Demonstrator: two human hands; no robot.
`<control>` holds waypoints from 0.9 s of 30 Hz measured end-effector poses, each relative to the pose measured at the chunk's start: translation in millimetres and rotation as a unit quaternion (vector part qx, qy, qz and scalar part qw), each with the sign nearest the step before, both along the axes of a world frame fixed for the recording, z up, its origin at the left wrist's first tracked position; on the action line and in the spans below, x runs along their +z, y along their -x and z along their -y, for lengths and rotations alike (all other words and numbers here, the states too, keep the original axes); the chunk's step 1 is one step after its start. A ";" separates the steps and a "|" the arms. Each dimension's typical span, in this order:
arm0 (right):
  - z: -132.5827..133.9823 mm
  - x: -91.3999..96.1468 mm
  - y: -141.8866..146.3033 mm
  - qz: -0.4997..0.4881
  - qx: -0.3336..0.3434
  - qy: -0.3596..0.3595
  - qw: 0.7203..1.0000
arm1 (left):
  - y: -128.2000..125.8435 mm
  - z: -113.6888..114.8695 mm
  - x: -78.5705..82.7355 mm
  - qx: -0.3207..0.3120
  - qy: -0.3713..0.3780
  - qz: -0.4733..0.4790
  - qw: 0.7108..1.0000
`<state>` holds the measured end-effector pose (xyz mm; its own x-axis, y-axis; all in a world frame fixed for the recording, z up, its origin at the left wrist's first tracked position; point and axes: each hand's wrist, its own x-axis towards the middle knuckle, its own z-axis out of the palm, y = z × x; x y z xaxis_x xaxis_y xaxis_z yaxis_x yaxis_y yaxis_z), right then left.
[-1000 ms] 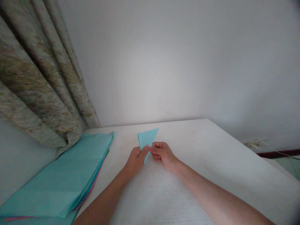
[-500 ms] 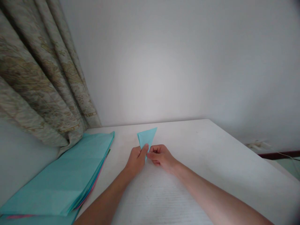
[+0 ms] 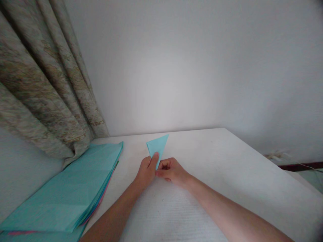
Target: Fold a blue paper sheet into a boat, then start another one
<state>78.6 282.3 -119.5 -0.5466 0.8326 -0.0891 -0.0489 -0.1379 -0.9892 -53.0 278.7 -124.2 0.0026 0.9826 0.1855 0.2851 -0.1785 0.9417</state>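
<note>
A folded piece of light-blue paper (image 3: 157,145), pointed at its upper right corner, is held above the table near the middle of the view. My left hand (image 3: 148,169) grips it from the left, the thumb lying over its front. Close beside the paper's lower tip is my right hand (image 3: 173,171), its thumb and forefinger brought together there. The fingers of my right hand curl in, and their exact hold on the lower edge is hard to make out.
On the left lies a stack of large paper sheets (image 3: 65,188), light blue on top with blue and pink edges below. A patterned curtain (image 3: 47,77) hangs over its far end. The white table (image 3: 202,158) meets a wall behind; cables (image 3: 277,155) show at the right.
My right thumb and forefinger have slid slightly down along the paper's edge towards its lower tip. The paper and my left hand have risen a little.
</note>
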 end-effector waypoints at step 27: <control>-6.0 1.0 -2.7 -0.143 -0.124 0.073 0.979 | 3.6 1.0 1.8 -0.115 0.048 0.027 0.992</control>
<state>81.3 288.3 -118.5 -0.3490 0.9328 -0.0897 -0.3705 -0.2253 -0.9011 -56.6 277.7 -122.4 0.2205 0.9705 0.0974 0.1969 -0.1421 0.9701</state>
